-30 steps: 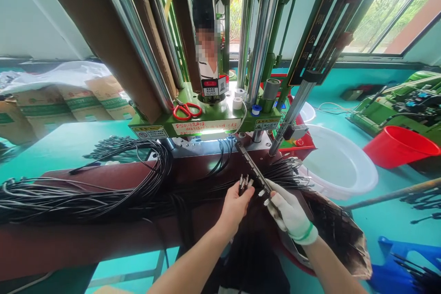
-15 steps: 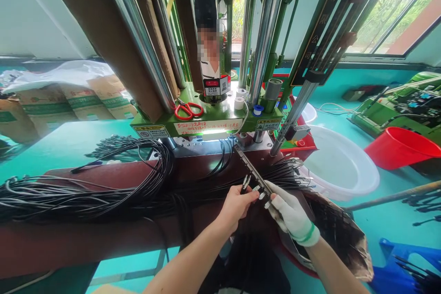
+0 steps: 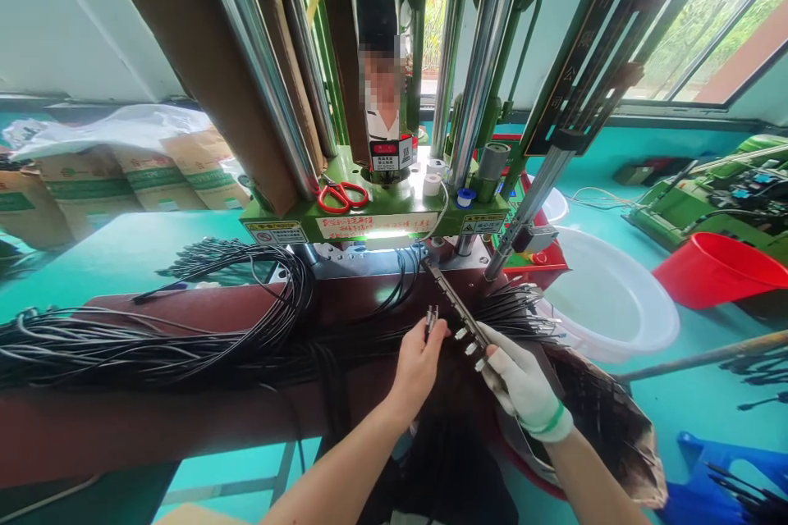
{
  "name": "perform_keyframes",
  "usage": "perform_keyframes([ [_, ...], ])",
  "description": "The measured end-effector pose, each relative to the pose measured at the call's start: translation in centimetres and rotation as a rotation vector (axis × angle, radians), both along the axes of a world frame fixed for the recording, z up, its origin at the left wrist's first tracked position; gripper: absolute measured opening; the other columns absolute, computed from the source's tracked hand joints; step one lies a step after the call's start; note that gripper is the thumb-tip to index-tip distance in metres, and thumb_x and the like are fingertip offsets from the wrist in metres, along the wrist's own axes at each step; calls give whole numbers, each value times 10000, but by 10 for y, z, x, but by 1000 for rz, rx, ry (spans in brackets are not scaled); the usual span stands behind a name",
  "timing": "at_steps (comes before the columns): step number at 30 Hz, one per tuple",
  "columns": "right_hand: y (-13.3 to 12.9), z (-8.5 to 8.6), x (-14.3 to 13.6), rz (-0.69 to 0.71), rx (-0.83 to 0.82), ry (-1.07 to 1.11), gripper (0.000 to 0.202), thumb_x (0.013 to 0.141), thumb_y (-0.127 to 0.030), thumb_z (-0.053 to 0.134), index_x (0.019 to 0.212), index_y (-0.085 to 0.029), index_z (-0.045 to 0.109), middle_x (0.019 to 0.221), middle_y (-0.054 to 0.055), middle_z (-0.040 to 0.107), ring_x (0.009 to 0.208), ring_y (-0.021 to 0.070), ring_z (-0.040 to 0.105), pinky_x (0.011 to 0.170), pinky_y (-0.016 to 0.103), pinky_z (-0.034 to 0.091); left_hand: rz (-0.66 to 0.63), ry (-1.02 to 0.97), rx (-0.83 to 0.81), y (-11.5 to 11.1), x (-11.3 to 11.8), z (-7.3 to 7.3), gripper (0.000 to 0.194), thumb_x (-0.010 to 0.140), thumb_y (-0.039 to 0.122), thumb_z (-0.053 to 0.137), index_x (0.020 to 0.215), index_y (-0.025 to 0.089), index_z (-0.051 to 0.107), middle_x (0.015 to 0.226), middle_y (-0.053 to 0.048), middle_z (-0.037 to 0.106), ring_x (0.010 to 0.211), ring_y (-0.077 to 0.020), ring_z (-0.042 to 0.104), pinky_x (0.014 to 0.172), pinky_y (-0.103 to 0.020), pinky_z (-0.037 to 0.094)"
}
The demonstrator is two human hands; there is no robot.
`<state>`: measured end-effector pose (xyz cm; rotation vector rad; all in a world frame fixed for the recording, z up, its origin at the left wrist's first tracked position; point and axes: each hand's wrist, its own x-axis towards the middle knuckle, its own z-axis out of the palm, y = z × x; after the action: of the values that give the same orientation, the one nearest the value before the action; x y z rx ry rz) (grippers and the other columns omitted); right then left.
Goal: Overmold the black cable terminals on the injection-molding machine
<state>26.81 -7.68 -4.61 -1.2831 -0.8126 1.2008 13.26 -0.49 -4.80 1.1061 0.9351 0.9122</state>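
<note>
My left hand [image 3: 417, 365], bare, is closed on a few small metal-tipped connectors [image 3: 432, 317] that stick up between thumb and fingers. Just right of it, a narrow metal bar [image 3: 448, 289] slants from the machine's front edge down to my right hand [image 3: 523, 381]. That hand wears a white glove with a green cuff and grips the bar's lower end. Several small silvery pieces [image 3: 471, 349] jut from the bar's left side, close to the gloved thumb. A gap separates my left fingertips from the bar.
A green press [image 3: 295, 217] stands ahead, with red-handled scissors [image 3: 342, 197] on its ledge. Black cable bundles [image 3: 185, 357] lie along the brown bench [image 3: 203, 418], and cable ends [image 3: 517, 312] lie right of the bar. A white tub [image 3: 665, 320] and red bucket [image 3: 720, 271] stand at right.
My left hand has drawn back left from the bar, leaving a small silvery piece on it. The connectors in its fingers moved along. My right hand keeps its hold on the bar.
</note>
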Motion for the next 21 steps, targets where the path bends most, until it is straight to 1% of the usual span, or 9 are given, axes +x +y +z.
perform_keyframes([
  [2, -1, -1, 4, 13, -9, -9, 604, 787, -461, 533, 1258, -105, 407, 513, -42, 438, 329, 29, 264, 245, 142, 155, 55, -63, -34, 1, -2, -1, 364, 753, 552, 466, 716, 190, 446, 503, 84, 305, 391, -39, 228, 361, -178, 169],
  [4, -1, -2, 6, 43, -19, -25, 606, 803, -463, 512, 1276, -105, 384, 484, -53, 426, 308, 25, 244, 233, 136, 158, 48, -113, -75, 2, -2, -1, 347, 768, 542, 455, 724, 200, 411, 503, 94, 279, 383, -35, 197, 354, -170, 144],
  [5, -1, -3, 7, 55, -24, -28, 606, 804, -463, 511, 1275, -104, 384, 478, -55, 423, 306, 25, 242, 231, 135, 158, 30, -115, -84, 3, -3, -1, 338, 760, 526, 481, 716, 198, 409, 497, 97, 273, 383, -33, 191, 356, -169, 141],
  [9, 0, -1, 6, 76, -25, -8, 596, 782, -444, 551, 1243, -92, 414, 517, -36, 450, 352, 33, 295, 270, 140, 168, -25, -14, -88, 4, -2, -2, 320, 665, 441, 629, 638, 170, 462, 436, 99, 276, 383, -27, 200, 378, -183, 156],
  [12, -1, 2, 5, 101, -21, -6, 554, 779, -427, 562, 1210, -99, 449, 575, -11, 481, 390, 37, 319, 314, 158, 162, -21, 13, -97, 5, -3, -1, 319, 622, 431, 660, 601, 159, 495, 405, 94, 290, 378, -30, 221, 389, -190, 172],
  [16, -1, 0, 7, 173, -10, -10, 528, 796, -428, 537, 1208, -107, 461, 586, -19, 447, 414, 36, 284, 367, 185, 155, -14, 3, -109, 6, -6, -1, 335, 580, 440, 684, 578, 155, 508, 397, 90, 304, 380, -33, 244, 396, -191, 190],
  [18, 0, -5, 10, 197, 3, -45, 549, 803, -443, 521, 1229, -105, 444, 615, -9, 460, 427, 36, 276, 389, 195, 169, -17, -1, -117, 7, -7, -2, 347, 569, 445, 689, 568, 154, 500, 401, 89, 312, 381, -33, 249, 397, -190, 193],
  [21, 0, -12, 13, 236, 18, -192, 565, 825, -448, 492, 1270, -109, 413, 657, 19, 507, 454, 53, 324, 420, 213, 229, -20, 0, -115, 8, -6, -4, 372, 568, 466, 685, 559, 155, 482, 418, 85, 333, 388, -34, 264, 401, -190, 202],
])
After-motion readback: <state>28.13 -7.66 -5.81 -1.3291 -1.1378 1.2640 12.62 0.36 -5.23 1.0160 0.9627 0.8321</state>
